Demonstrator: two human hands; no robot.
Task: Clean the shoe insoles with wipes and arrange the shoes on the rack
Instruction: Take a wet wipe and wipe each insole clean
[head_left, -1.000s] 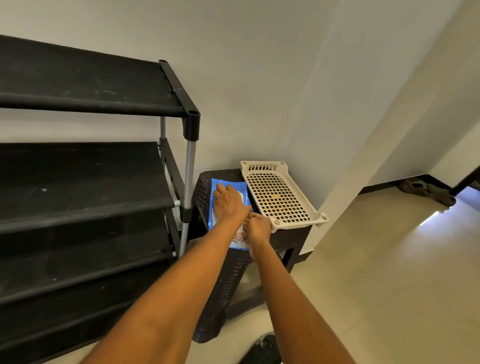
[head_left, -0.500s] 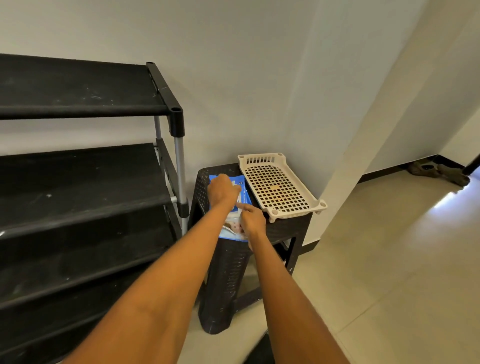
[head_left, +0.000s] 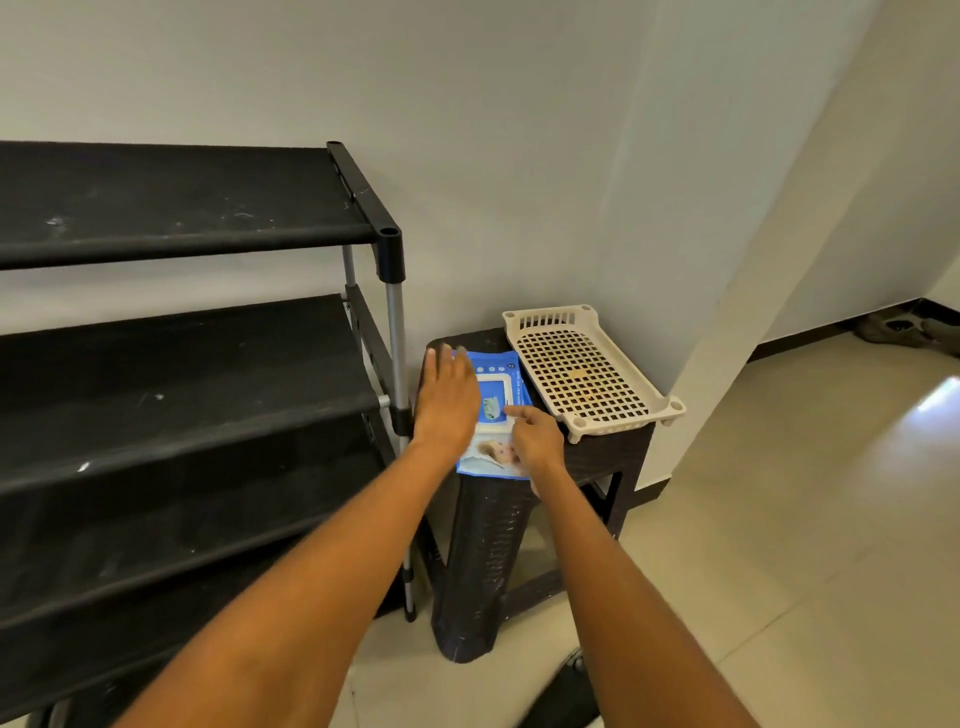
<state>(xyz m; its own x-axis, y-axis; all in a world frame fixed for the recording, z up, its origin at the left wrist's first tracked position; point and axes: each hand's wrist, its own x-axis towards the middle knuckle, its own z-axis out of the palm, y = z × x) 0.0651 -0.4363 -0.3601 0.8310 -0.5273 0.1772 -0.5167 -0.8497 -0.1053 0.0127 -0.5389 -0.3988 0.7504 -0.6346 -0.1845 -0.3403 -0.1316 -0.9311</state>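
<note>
A blue pack of wet wipes (head_left: 503, 385) lies on a dark woven stool (head_left: 488, 551) beside the wall. My left hand (head_left: 448, 400) lies flat over the pack's left side, fingers straight. My right hand (head_left: 535, 437) is at the pack's near right edge, its fingers curled, with the index fingertip at the edge of the white lid flap. A black shoe rack (head_left: 182, 364) with several bare shelves stands to the left. A dark shoe (head_left: 563, 696) shows partly at the bottom edge.
A cream perforated plastic tray (head_left: 586, 371) sits on the stool's right side, overhanging it. A pair of brown shoes (head_left: 906, 328) lies on the floor at the far right by the wall. Beige tiled floor (head_left: 779, 519) stretches to the right.
My left hand has spread flat and slid left, uncovering the pack's lid. My right index finger now reaches the lid's edge. The camera has tilted so the rack and stool sit lower in view.
</note>
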